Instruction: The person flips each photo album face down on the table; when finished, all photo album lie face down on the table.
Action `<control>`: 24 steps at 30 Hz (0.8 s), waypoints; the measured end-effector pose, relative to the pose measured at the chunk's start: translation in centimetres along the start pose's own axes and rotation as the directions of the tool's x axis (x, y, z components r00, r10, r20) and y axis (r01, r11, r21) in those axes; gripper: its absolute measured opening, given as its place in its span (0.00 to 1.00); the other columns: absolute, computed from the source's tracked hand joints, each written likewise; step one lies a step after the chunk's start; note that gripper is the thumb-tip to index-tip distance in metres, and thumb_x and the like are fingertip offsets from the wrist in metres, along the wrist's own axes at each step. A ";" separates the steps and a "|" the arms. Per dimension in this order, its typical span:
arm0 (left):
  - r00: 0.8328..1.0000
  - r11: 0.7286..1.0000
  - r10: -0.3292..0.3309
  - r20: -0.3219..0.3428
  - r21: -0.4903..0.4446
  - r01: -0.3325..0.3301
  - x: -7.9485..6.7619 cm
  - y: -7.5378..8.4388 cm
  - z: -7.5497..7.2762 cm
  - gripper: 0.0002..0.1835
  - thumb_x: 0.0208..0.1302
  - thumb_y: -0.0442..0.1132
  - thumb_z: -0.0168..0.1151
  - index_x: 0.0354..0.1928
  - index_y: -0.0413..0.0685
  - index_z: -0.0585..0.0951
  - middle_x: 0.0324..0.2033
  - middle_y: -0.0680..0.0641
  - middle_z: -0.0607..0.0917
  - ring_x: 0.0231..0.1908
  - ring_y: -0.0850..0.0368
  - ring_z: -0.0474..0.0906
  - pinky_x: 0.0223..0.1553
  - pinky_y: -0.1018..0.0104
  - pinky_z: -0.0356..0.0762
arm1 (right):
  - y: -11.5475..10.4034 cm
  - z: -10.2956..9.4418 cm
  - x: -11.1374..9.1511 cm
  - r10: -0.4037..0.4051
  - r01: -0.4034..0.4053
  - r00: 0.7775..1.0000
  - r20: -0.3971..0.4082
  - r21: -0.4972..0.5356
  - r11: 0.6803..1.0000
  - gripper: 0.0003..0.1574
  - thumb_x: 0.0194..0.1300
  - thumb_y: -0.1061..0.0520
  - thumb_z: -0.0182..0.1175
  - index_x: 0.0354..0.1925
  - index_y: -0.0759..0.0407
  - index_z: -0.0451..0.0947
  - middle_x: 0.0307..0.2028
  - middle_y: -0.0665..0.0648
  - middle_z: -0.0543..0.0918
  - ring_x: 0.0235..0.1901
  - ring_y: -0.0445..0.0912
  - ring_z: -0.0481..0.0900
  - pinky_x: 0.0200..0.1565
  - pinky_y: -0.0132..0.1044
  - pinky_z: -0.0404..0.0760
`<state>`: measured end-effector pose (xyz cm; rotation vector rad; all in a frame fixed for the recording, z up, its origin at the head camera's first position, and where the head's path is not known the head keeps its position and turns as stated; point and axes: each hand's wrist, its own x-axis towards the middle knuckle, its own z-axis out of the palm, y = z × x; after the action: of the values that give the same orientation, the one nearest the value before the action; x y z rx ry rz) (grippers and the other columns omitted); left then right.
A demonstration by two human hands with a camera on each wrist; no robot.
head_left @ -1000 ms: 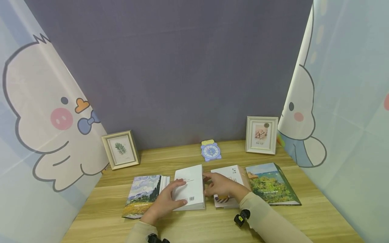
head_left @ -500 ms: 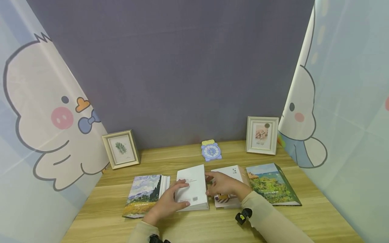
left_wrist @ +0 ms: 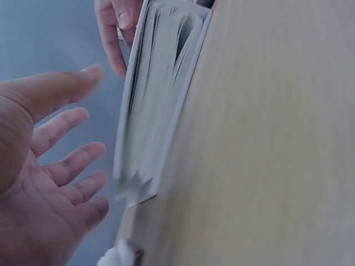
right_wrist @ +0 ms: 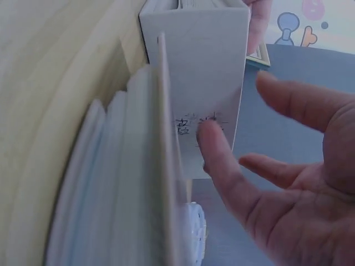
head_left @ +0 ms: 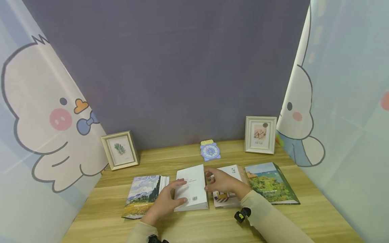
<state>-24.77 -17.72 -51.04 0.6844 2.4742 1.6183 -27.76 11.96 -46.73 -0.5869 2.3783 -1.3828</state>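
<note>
A thick white photo album (head_left: 191, 194) lies back cover up at the middle of the table, a barcode near its lower edge. My left hand (head_left: 164, 202) is at its left side, thumb and fingers spread; in the left wrist view the relaxed fingers (left_wrist: 83, 158) stand apart from the album's page block (left_wrist: 161, 83). On the other side, my right hand (head_left: 223, 184) is by the spine (right_wrist: 199, 66) with fingers extended. One fingertip overlaps the spine in the right wrist view; whether it touches, I cannot tell. Under that hand lies another white album (head_left: 229, 172), partly hidden.
Painted-landscape photo albums lie at the left (head_left: 141, 197) and right (head_left: 270, 184). Farther back are a leaf-print picture frame (head_left: 120, 150), a blue toy clock (head_left: 210, 151) and a white picture frame (head_left: 260, 135). A grey curtain (head_left: 170, 74) hangs behind the wooden table (head_left: 194, 229).
The white album has shifted slightly to the right with both hands at its sides. The other albums have stayed put; the head view has moved a little.
</note>
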 end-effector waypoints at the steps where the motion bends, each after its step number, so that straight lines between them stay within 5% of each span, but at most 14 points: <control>1: 1.000 1.000 0.002 -0.015 0.012 -0.002 -0.1 0.1 -0.2 0.33 0.64 0.38 0.77 0.70 0.46 0.77 0.75 0.40 0.69 0.78 0.36 0.53 0.76 0.32 0.50 | -0.2 0.1 0.0 -0.005 0.005 1.000 -0.013 -0.018 1.000 0.52 0.66 0.58 0.74 0.79 0.65 0.58 0.69 0.70 0.71 0.57 0.58 0.81 0.50 0.47 0.87; 5: 0.996 0.999 0.010 -0.085 0.044 -0.006 -0.7 0.6 -1.1 0.30 0.67 0.39 0.74 0.70 0.50 0.77 0.74 0.42 0.72 0.78 0.35 0.54 0.74 0.29 0.50 | -1.1 0.4 0.0 -0.027 0.020 0.997 -0.067 -0.114 0.993 0.48 0.69 0.56 0.72 0.78 0.63 0.61 0.69 0.67 0.70 0.64 0.61 0.75 0.58 0.55 0.82; 16: 0.972 0.996 0.070 -0.224 0.066 -0.056 -3.0 0.2 -5.2 0.29 0.69 0.37 0.73 0.70 0.53 0.77 0.73 0.43 0.74 0.77 0.39 0.58 0.76 0.46 0.54 | -4.2 3.1 1.2 -0.129 0.073 0.983 -0.133 -0.362 0.929 0.43 0.67 0.49 0.73 0.74 0.56 0.69 0.72 0.62 0.69 0.70 0.59 0.70 0.67 0.58 0.74; 24: 0.949 0.988 0.148 -0.277 0.077 -0.132 -5.2 -1.5 -8.3 0.30 0.70 0.33 0.70 0.71 0.45 0.74 0.72 0.36 0.71 0.77 0.35 0.56 0.69 0.86 0.50 | -5.4 5.9 2.3 -0.160 0.110 0.983 -0.089 -0.408 0.906 0.44 0.66 0.48 0.74 0.74 0.55 0.70 0.69 0.57 0.72 0.70 0.56 0.70 0.67 0.53 0.76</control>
<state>-23.31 -27.36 -49.61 0.6947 2.7360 1.8161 -26.01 4.05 -44.99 -0.8082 2.7933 -0.9999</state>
